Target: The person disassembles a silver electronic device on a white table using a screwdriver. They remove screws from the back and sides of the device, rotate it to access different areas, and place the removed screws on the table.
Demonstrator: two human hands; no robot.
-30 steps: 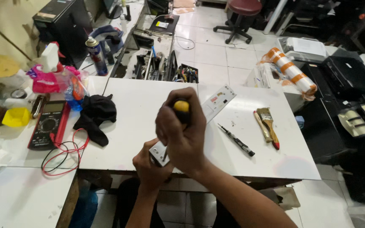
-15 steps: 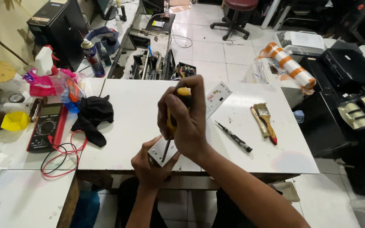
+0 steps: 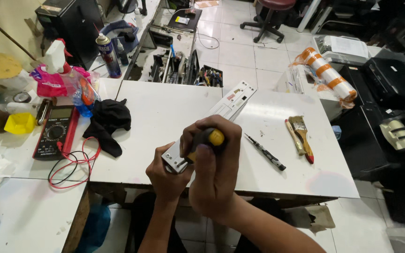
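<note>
Right hand (image 3: 212, 175) gripping a yellow-and-black screwdriver (image 3: 206, 142), left hand (image 3: 167, 175) clutching a long metal bracket (image 3: 221, 115), paintbrush (image 3: 301, 136) lying on the white bench (image 3: 155, 117)

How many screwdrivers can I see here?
2. One with a yellow-black handle is in the right hand, over the metal part that the left hand holds. The other lies on the table. Others may be hidden in the clutter behind.

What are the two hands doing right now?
Left hand: closed, holding the metal part.
Right hand: closed around the screwdriver, tip on the metal part.
</note>
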